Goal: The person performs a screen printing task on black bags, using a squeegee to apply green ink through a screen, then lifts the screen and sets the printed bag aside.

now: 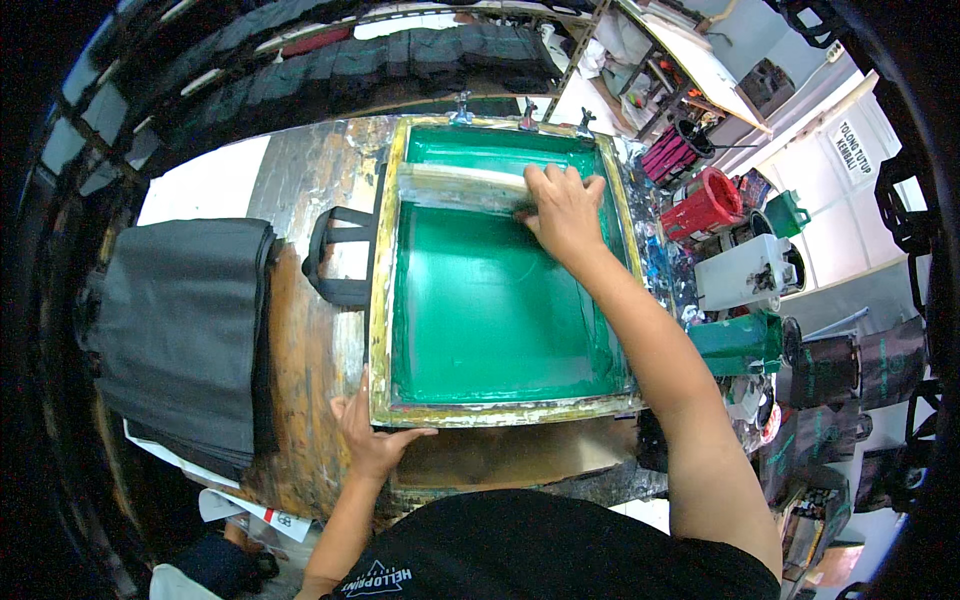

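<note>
A screen-printing frame [505, 413] with a yellowed, ink-stained rim lies on the table, its mesh [490, 310] covered in green. Across the far part of the mesh stands a squeegee [455, 182] with a pale wooden handle. My right hand [567, 212] grips the squeegee at its right end, fingers over the top and thumb on the near side. At the frame's near left corner, my left hand [368, 440] rests against the rim, thumb stretched along the near edge and fingers spread up the left side. A black strap handle [313, 262] sticks out from under the frame's left side.
Folded black fabric bags [185, 320] are stacked on the left of the table [305, 400]. Clamps [528, 115] hold the frame's far edge. On the right stand a red bucket [708, 203], a white container [740, 272] and a green container [738, 343]. Dark bags [420, 65] hang on racks behind.
</note>
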`<state>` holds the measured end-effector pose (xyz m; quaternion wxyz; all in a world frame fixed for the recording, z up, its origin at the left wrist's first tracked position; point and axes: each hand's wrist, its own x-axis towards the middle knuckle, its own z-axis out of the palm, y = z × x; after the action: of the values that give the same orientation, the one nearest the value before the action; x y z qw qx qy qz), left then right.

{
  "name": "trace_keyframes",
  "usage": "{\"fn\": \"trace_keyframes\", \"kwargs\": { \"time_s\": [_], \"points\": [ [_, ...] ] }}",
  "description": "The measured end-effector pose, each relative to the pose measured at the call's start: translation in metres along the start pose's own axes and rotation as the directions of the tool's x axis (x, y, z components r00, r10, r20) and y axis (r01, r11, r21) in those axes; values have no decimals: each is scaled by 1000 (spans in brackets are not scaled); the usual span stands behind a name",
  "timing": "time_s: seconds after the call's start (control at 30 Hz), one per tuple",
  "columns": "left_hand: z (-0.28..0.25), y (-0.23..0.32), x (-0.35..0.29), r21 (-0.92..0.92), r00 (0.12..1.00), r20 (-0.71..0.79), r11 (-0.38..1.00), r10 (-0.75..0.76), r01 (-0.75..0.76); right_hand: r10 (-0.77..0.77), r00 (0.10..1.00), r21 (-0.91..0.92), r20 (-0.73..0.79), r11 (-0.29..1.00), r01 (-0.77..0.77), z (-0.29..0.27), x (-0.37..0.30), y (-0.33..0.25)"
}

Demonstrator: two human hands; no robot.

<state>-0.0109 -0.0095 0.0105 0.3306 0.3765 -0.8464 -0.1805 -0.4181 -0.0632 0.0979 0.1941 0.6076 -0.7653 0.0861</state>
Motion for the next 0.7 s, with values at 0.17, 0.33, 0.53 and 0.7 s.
{"fn": "trace_keyframes", "kwargs": {
  "time_s": [0.17,0.33,0.53,0.7],
  "points": [
    [0,-1,-1,34,1000,-2,999,13,-13,70,998,-31,5,997,-69,19,31,8],
    [-1,-2,-5,45,1000,-15,999,-13,13,135,991,-97,11,986,-133,44,64,15],
    [7,-2,1,-10,997,-71,999,36,-36,139,977,-105,163,987,-123,22,91,40],
    [6,1,-5,-10,996,-76,999,-41,40,16,987,69,162,997,-27,-31,11,39]
  ]
}}
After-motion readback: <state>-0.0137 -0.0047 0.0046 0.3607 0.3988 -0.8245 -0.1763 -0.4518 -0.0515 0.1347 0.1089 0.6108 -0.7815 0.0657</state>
